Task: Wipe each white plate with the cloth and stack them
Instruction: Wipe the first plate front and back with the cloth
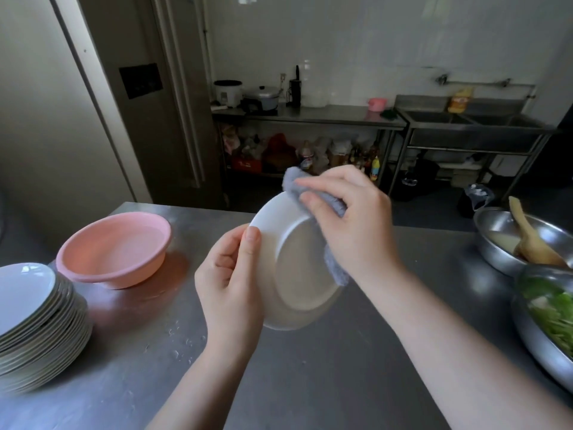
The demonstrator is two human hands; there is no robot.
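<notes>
I hold a white plate (297, 274) tilted up above the steel table, its underside facing me. My left hand (231, 283) grips its left rim, thumb on the near face. My right hand (350, 225) presses a grey cloth (302, 184) against the plate's upper right edge; the cloth wraps over the rim and hangs down behind my wrist. A tall stack of white plates (34, 324) stands at the table's left edge.
A pink plastic basin (114, 249) sits at the left rear of the steel table (310, 383). On the right stand a metal bowl with a wooden spoon (524, 237) and a metal bowl of green vegetables (545, 315). Shelves and a sink lie beyond.
</notes>
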